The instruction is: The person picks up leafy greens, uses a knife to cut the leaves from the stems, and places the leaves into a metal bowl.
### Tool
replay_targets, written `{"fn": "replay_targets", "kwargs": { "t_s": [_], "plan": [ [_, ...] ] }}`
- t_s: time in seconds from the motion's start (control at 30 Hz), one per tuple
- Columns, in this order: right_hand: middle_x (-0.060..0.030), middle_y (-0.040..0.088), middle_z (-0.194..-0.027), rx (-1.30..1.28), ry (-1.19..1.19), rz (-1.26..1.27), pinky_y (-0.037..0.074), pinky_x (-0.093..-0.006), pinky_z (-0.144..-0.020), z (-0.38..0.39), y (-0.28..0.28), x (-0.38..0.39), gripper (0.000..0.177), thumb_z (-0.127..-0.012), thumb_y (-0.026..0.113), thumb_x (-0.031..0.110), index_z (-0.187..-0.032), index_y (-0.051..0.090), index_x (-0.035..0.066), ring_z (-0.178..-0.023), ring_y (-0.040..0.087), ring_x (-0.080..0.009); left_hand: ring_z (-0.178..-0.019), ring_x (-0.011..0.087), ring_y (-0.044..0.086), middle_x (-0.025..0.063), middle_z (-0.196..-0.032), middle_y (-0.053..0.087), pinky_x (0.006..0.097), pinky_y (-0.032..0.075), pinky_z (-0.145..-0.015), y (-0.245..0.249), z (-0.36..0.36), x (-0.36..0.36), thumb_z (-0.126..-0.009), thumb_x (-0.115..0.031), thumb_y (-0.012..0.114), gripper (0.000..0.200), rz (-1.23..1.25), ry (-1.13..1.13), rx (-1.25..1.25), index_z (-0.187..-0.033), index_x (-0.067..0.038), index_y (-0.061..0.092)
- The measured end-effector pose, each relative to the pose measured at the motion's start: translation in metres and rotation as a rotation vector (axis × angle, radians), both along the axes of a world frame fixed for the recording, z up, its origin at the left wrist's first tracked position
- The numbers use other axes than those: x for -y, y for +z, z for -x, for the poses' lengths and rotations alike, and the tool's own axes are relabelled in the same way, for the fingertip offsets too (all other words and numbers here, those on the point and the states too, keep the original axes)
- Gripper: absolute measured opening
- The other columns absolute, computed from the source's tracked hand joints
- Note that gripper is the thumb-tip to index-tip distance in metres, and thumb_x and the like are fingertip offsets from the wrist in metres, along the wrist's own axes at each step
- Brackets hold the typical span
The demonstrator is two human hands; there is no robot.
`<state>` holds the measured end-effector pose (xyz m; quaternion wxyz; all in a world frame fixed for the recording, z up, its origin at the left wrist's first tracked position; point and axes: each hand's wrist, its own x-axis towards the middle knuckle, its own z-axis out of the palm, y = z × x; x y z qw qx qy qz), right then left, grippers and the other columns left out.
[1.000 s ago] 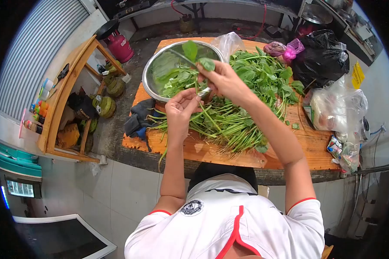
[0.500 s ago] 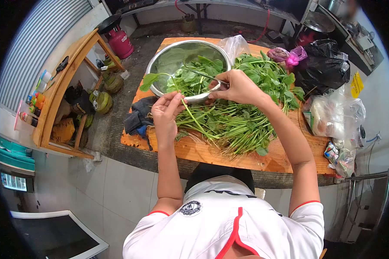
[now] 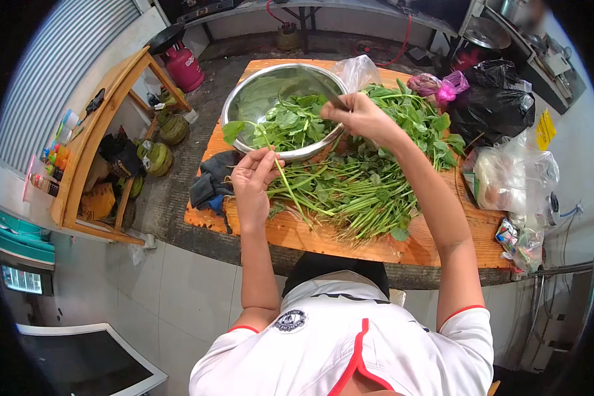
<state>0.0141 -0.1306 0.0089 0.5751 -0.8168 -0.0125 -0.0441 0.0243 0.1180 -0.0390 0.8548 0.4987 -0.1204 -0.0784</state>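
My left hand point(image 3: 253, 173) pinches a long green stem point(image 3: 286, 183) just in front of the bowl, with a leaf at its top end by the rim. My right hand point(image 3: 359, 116) is closed on a knife point(image 3: 337, 101), held over the bowl's right rim. The steel bowl point(image 3: 236, 100) holds cut green leaves point(image 3: 294, 120). A pile of leafy stems point(image 3: 369, 191) spreads over the wooden table point(image 3: 297, 232), its roots toward me. More leaves point(image 3: 409, 112) lie right of the bowl.
A dark cloth point(image 3: 212, 181) lies at the table's left. Black plastic bags point(image 3: 492, 109), a pink bag point(image 3: 452, 86) and clear bags point(image 3: 508, 177) stand along the right side. A wooden shelf point(image 3: 109, 148) with green gas cylinders is on the left, near a pink cylinder point(image 3: 183, 66).
My right hand with the knife has moved up and slightly right, away from the stem. My left hand has shifted slightly down, still on the stem.
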Motion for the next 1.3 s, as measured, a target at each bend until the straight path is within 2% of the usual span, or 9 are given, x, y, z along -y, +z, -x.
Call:
{"fn": "replay_targets", "kwargs": {
  "t_s": [0.1, 0.4, 0.5, 0.6, 0.73, 0.87, 0.9, 1.0, 1.3],
  "plan": [
    [0.0081, 0.040, -0.058, -0.134, 0.031, -0.318, 0.022, -0.0209, -0.041, 0.000, 0.018, 0.001, 0.027, -0.086, 0.069, 0.031, -0.076, 0.054, 0.010, -0.047, 0.033, -0.0023, -0.072, 0.0113, 0.065, 0.0076, -0.084, 0.067, 0.0222, 0.055, -0.063, -0.002, 0.001, 0.001, -0.087, -0.008, 0.064, 0.016, 0.004, -0.017, -0.006, -0.099, 0.002, 0.064],
    [0.0107, 0.034, -0.059, -0.238, 0.212, -0.633, 0.021, -0.0190, -0.040, -0.001, 0.031, -0.004, 0.025, -0.091, 0.063, 0.023, -0.071, 0.050, 0.014, -0.047, 0.029, 0.0006, -0.071, 0.0112, 0.065, 0.0078, -0.084, 0.066, 0.0206, 0.056, -0.063, -0.003, -0.001, -0.002, -0.087, -0.008, 0.064, 0.015, 0.007, -0.039, 0.003, -0.098, 0.002, 0.064],
    [0.0107, 0.034, -0.059, -0.245, 0.239, -0.636, 0.021, -0.0190, -0.041, 0.002, 0.033, -0.005, 0.025, -0.089, 0.066, 0.025, -0.073, 0.052, 0.013, -0.047, 0.029, -0.0002, -0.071, 0.0110, 0.065, 0.0076, -0.083, 0.066, 0.0202, 0.056, -0.063, -0.001, 0.001, -0.002, -0.087, -0.008, 0.064, 0.015, -0.003, -0.029, 0.009, -0.098, 0.002, 0.064],
    [0.0098, 0.037, -0.060, -0.265, 0.280, -0.490, 0.022, -0.0183, -0.042, 0.010, 0.029, -0.003, 0.018, -0.089, 0.066, 0.024, -0.090, 0.057, 0.008, -0.047, 0.029, 0.0000, -0.070, 0.0106, 0.065, 0.0073, -0.081, 0.066, 0.0199, 0.056, -0.062, -0.003, -0.002, -0.005, -0.087, -0.008, 0.064, 0.015, -0.018, -0.018, 0.013, -0.098, 0.003, 0.063],
    [0.0076, 0.047, -0.060, -0.245, 0.227, -0.027, 0.025, -0.0209, -0.042, 0.026, 0.029, -0.007, 0.026, -0.084, 0.069, 0.029, -0.091, 0.063, 0.005, -0.046, 0.035, -0.0014, -0.069, 0.0098, 0.064, 0.0071, -0.080, 0.066, 0.0200, 0.054, -0.061, -0.003, -0.003, -0.007, -0.087, -0.008, 0.064, 0.015, -0.037, -0.013, 0.018, -0.098, 0.003, 0.064],
    [-0.0051, 0.066, -0.079, -0.092, 0.274, 0.021, 0.035, -0.0208, -0.053, 0.040, 0.026, -0.017, 0.048, -0.085, 0.067, 0.040, -0.108, 0.062, -0.001, -0.057, 0.045, -0.0050, -0.066, 0.0094, 0.064, 0.0074, -0.079, 0.066, 0.0200, 0.053, -0.060, 0.000, 0.001, 0.000, -0.087, -0.008, 0.064, 0.015, -0.076, -0.026, 0.014, -0.097, 0.003, 0.064],
    [-0.0039, 0.063, -0.082, -0.018, 0.263, 0.132, 0.037, -0.0219, -0.057, 0.041, 0.024, -0.022, 0.053, -0.091, 0.057, 0.041, -0.122, 0.055, -0.001, -0.060, 0.044, -0.0062, -0.066, 0.0093, 0.064, 0.0073, -0.079, 0.066, 0.0200, 0.052, -0.060, 0.002, 0.002, 0.002, -0.087, -0.008, 0.064, 0.015, -0.074, -0.028, 0.013, -0.097, 0.003, 0.065],
    [0.0015, 0.054, -0.081, -0.106, 0.210, -0.194, 0.032, -0.0196, -0.053, 0.054, 0.027, -0.045, 0.046, -0.098, 0.047, 0.035, -0.133, 0.048, 0.005, -0.064, 0.040, -0.0041, -0.066, 0.0095, 0.063, 0.0073, -0.079, 0.066, 0.0208, 0.052, -0.060, 0.007, 0.003, 0.011, -0.087, -0.008, 0.065, 0.015, -0.064, -0.045, 0.022, -0.095, 0.004, 0.065],
    [0.0016, 0.054, -0.083, 0.054, 0.168, -0.240, 0.036, -0.0200, -0.057, 0.047, 0.016, -0.057, 0.046, -0.099, 0.045, 0.031, -0.137, 0.044, 0.005, -0.066, 0.041, -0.0043, -0.067, 0.0107, 0.062, 0.0083, -0.081, 0.067, 0.0223, 0.051, -0.061, 0.023, -0.008, 0.033, -0.087, -0.008, 0.065, 0.015, -0.082, -0.110, 0.126, -0.094, 0.006, 0.065]
  ]
}}
